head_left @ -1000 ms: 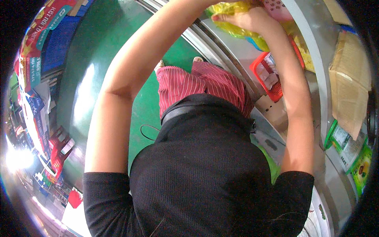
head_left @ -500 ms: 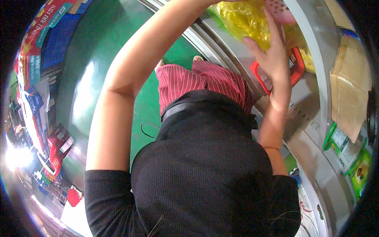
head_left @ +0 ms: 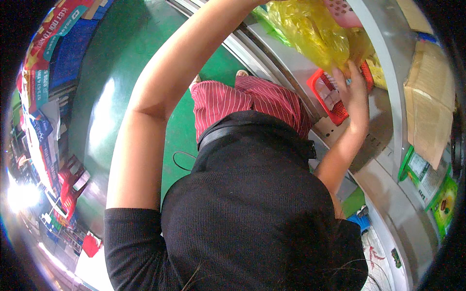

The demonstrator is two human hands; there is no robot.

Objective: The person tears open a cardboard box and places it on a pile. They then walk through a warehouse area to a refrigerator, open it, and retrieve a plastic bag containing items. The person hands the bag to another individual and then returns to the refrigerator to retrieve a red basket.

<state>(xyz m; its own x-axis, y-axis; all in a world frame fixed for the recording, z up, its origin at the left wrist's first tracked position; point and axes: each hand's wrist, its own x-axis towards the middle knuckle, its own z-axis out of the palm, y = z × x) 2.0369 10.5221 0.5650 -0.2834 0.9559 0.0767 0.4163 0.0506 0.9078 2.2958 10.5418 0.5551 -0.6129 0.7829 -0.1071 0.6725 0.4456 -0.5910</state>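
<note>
A crumpled, translucent yellow plastic bag (head_left: 315,36) hangs at the upper right, over a grey shelf. My right hand (head_left: 357,97) reaches up to its lower edge, with the thumb and fingers closed on the film; the fingertips are slightly blurred. Behind that hand sits a red plastic basket (head_left: 338,114) with packaged items inside. My left forearm (head_left: 199,39) stretches up toward the bag, but the hand itself is cut off by the upper edge. Green plastic (head_left: 272,24) shows beside the yellow bag.
A pink perforated basket (head_left: 343,12) stands beyond the bag. A curved grey frame (head_left: 388,63) borders the shelf on the right, with a cardboard box (head_left: 429,102) and green packets (head_left: 441,203) outside it. A metal rail (head_left: 264,53) runs along the shelf's left side.
My right hand has moved down and slightly right, from spread against the bag to gripping its lower edge. The bag is spread wider, and more of the red basket shows.
</note>
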